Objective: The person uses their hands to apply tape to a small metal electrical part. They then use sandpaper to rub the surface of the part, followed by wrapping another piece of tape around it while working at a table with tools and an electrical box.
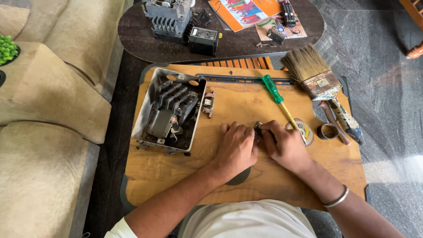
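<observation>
here two hands work close together on a wooden lap table [264,176]. the left hand [235,147] and the right hand [286,145] meet at one small dark metal part [258,128], and both are closed around it, fingers curled; the part sits on the board between the two thumbs, and most of it is hidden, so i cannot tell its exact shape. the right wrist carries one silver bangle [337,199].

counted around them: one open grey switch box [169,110] with dark parts inside, lying left of the hands; one small loose metal piece [208,103] just beside the box; one screwdriver [278,98] with green handle and yellow shaft, which points down toward the right hand; one wide paint brush [315,75] with a worn handle at the right edge; two tape rolls, one flat roll [304,130] touching the right hand's far side and one dark roll [327,131] near the brush handle.

behind the board stands one dark oval table [238,44] with one more grey electrical unit [167,17], one black box [203,39], one remote control [288,13] and some colourful papers [246,11]. a beige sofa [53,110] fills the left side, and the floor [383,79] is dark grey stone.
</observation>
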